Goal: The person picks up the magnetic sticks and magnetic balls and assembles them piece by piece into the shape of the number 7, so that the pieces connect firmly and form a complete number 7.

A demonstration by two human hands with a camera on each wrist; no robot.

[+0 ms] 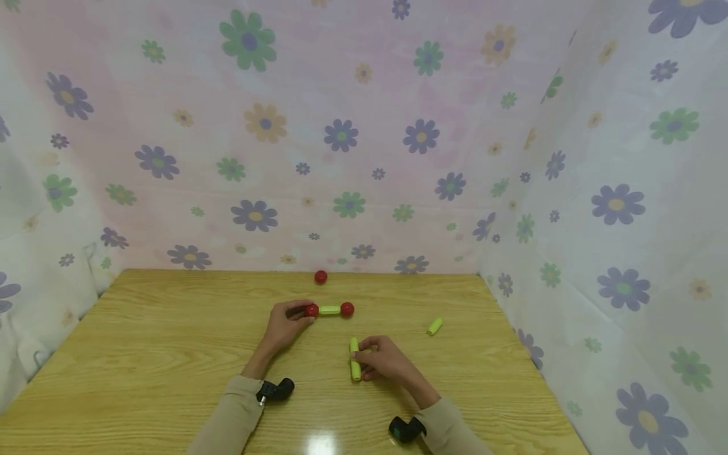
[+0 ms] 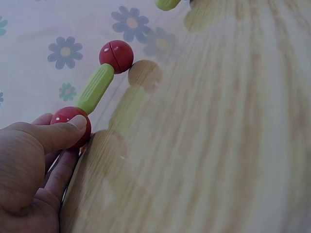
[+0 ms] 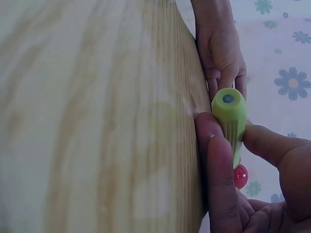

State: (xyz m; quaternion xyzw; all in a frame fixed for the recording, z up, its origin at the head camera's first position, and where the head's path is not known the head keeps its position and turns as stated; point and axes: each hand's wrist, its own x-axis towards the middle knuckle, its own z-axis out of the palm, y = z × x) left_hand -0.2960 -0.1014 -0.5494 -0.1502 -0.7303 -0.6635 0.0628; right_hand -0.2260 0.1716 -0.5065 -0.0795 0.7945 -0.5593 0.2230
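Big wooden table (image 1: 170, 354), flowered cloth walls (image 1: 341, 126) closing it in on three sides. Left hand (image 1: 287, 325), mid-table, thumb and fingers curled round the near-left red ball (image 1: 311, 310) of a ball-rod-ball piece; its short green rod (image 1: 330, 310) runs right to the second red ball (image 1: 347, 309). Right hand (image 1: 383, 359), nearer, pinches a long green stick (image 1: 355, 359) lying on the wood; the fingers hide part of it. Loose green rod (image 1: 435, 326) lies off right. Lone red ball (image 1: 321, 277) sits at the far edge.
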